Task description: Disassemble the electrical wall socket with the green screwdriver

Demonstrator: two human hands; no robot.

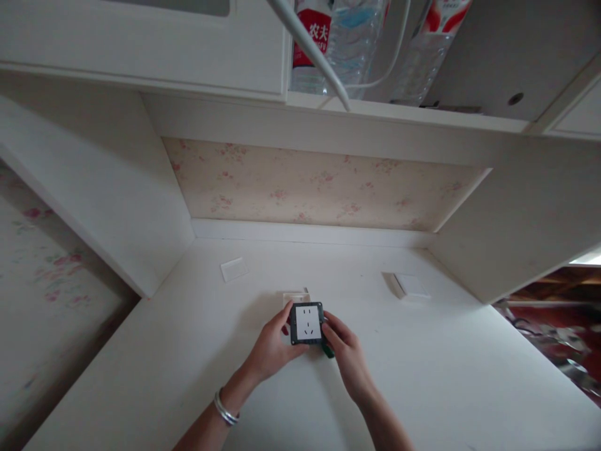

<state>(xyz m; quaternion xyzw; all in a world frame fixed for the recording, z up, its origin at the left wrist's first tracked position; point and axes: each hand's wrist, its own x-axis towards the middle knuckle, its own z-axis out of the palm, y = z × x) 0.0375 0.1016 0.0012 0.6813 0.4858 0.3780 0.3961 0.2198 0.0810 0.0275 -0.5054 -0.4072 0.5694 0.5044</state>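
A wall socket (307, 323) with a white face and a dark frame is held up between my hands. My left hand (271, 348) grips it by its left and lower edges, thumb along the bottom. My right hand (346, 351) pinches the right edge with closed fingers. Just below the right fingers a small dark green piece (327, 351) shows, mostly hidden, and I cannot tell what it is. Directly behind the socket, a white box-like piece (291, 297) is partly covered. To the left lies a thin white frame (233, 269); over to the right is a square white plate (412, 285).
White panels close in the surface (460, 351) on both sides. Above, a shelf holds plastic bottles (357, 37), and a thick white cable (312, 50) hangs down in front. Floral wallpaper (300, 181) covers the back. Dark red clutter (558, 338) sits at the far right.
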